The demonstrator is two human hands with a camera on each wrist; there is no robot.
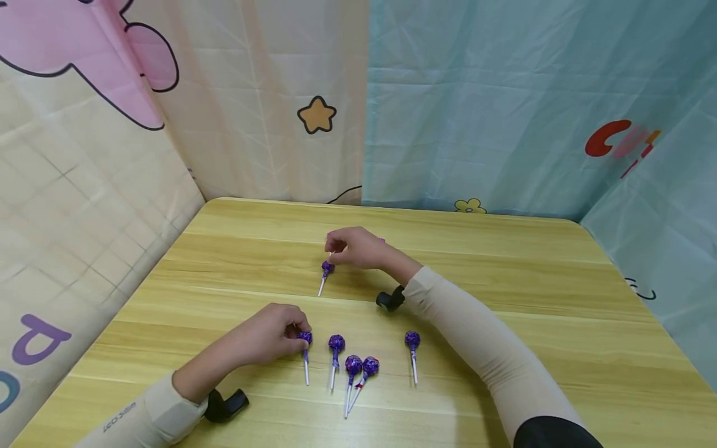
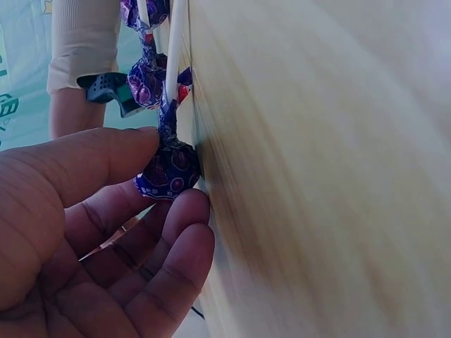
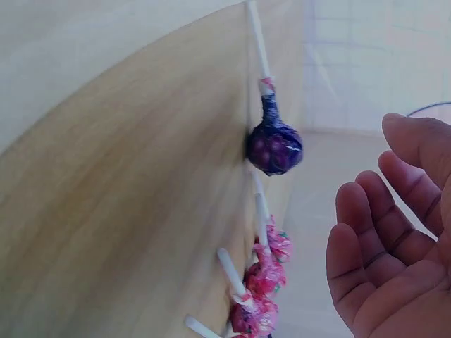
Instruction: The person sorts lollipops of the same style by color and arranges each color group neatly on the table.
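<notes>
My left hand (image 1: 271, 336) is at the front left of the table, thumb and fingers pinching the wrapped head of a purple lollipop (image 2: 169, 169). That lollipop's white stick points toward me. Farther back, my right hand (image 1: 358, 249) hovers by another purple lollipop (image 3: 275, 148). In the right wrist view its fingers are loosely bent and apart from the candy, with nothing between them. Just right of the left hand lies one purple lollipop (image 1: 337, 343), then a crossed pair, a left one (image 1: 353, 366) and a right one (image 1: 371, 366).
A lone purple lollipop (image 1: 412, 340) lies farther right on the wooden table (image 1: 532, 298). Several pink-wrapped lollipops (image 3: 264, 274) lie beyond the back purple one, mostly hidden by my right hand in the head view. Printed curtains (image 1: 476, 112) stand around the table.
</notes>
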